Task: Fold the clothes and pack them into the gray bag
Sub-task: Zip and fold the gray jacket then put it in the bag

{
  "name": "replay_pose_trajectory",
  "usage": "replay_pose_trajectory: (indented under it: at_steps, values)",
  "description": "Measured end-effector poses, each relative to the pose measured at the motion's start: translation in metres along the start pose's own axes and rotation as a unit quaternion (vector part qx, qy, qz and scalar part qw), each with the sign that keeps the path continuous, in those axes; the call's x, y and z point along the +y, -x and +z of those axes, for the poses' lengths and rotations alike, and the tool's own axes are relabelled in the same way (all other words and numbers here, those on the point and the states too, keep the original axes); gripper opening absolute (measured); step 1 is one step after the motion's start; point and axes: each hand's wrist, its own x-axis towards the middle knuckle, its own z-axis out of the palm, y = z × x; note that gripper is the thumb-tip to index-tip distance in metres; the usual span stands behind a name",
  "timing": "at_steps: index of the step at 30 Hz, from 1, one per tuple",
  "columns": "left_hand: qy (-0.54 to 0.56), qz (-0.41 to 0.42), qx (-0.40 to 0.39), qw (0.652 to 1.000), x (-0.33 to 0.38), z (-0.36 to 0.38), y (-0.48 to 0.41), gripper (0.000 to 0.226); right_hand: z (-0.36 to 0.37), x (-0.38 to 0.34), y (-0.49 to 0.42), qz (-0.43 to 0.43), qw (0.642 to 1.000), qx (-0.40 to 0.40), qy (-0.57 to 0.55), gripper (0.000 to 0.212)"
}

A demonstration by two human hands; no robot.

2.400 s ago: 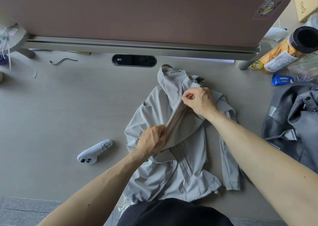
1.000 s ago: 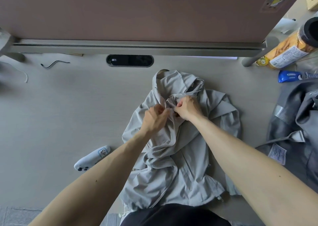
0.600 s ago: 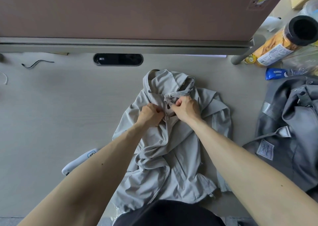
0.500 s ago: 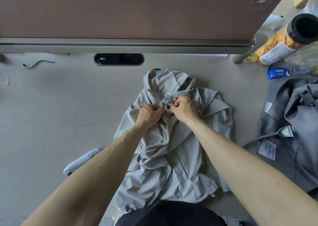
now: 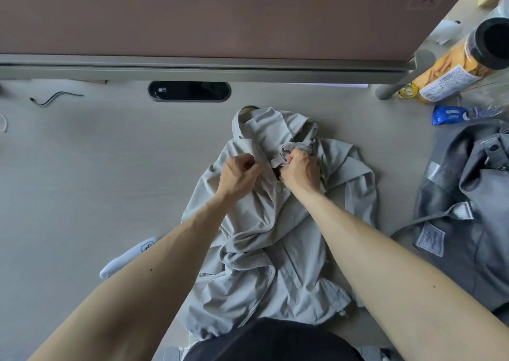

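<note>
Jacket, pale gray and crumpled, lies in the middle of the desk, its collar end toward the brown partition. The left grip and the right grip sit close together near the collar. Each has its fingers curled tight on a pinch of the jacket's cloth, and a small dark gap shows between them. Both forearms lie across the jacket and hide strips of it. The left forearm also covers one end of a white controller just left of the jacket. The bag, gray, slumps on the desk to the right, near the jacket; whether its mouth stands open I cannot tell. Beyond the bag are a blue packet and a jar with a black lid. A black slot is set in the desk behind the jacket, and a thin dark wire lies far left.
</note>
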Motion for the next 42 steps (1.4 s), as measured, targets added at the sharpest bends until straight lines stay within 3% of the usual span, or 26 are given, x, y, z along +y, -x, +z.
replay_pose_trajectory:
  at_steps: [5, 8, 12, 15, 22, 25, 26, 27, 29, 32, 37, 42]
  values:
    - [0.167, 0.041, -0.061, 0.983, -0.003, -0.02, 0.021, 0.035, -0.005, -0.01, 0.002, 0.006, 0.999, -0.026, -0.032, 0.037]
    - [0.181, 0.043, -0.061, 0.981, -0.003, -0.02, 0.023, 0.034, -0.01, -0.014, 0.004, -0.025, 0.988, -0.087, -0.123, 0.028]
    - [0.172, 0.007, -0.056, 0.984, -0.002, -0.023, 0.017, 0.033, -0.013, -0.009, 0.006, 0.011, 0.959, -0.143, -0.242, 0.017]
    - [0.153, 0.01, -0.044, 0.987, 0.002, -0.025, 0.016, 0.039, -0.018, -0.01, 0.008, 0.016, 0.966, -0.097, -0.239, 0.005]
    - [0.15, 0.042, 0.021, 0.988, 0.017, -0.023, 0.009, 0.032, -0.029, -0.023, 0.01, 0.012, 0.984, 0.022, -0.178, 0.04]
    - [0.152, 0.049, 0.02, 0.987, 0.02, -0.022, 0.004, 0.028, -0.034, -0.027, 0.012, 0.004, 0.93, -0.136, -0.341, 0.048]
    - [0.149, 0.043, 0.017, 0.988, 0.02, -0.022, 0.002, 0.025, -0.036, -0.026, 0.013, 0.005, 0.923, -0.173, -0.344, 0.045]
    - [0.14, 0.035, 0.015, 0.989, 0.018, -0.022, -0.001, 0.021, -0.035, -0.023, 0.013, 0.002, 0.937, -0.177, -0.301, 0.043]
    - [0.111, 0.015, 0.016, 0.994, 0.011, -0.021, -0.004, 0.014, -0.032, -0.014, 0.012, 0.0, 0.976, -0.101, -0.191, 0.04]
    - [0.041, 0.003, 0.027, 0.999, -0.002, -0.017, -0.001, 0.011, -0.029, -0.007, 0.019, -0.024, 0.994, -0.022, -0.106, 0.018]
    - [-0.067, -0.012, -0.087, 0.994, -0.021, 0.0, 0.022, 0.017, -0.011, -0.008, 0.028, -0.06, 0.992, -0.105, -0.022, 0.051]
    - [-0.156, 0.003, -0.092, 0.983, -0.03, 0.006, 0.029, 0.04, -0.004, -0.019, 0.024, -0.085, 0.99, -0.105, 0.042, 0.055]
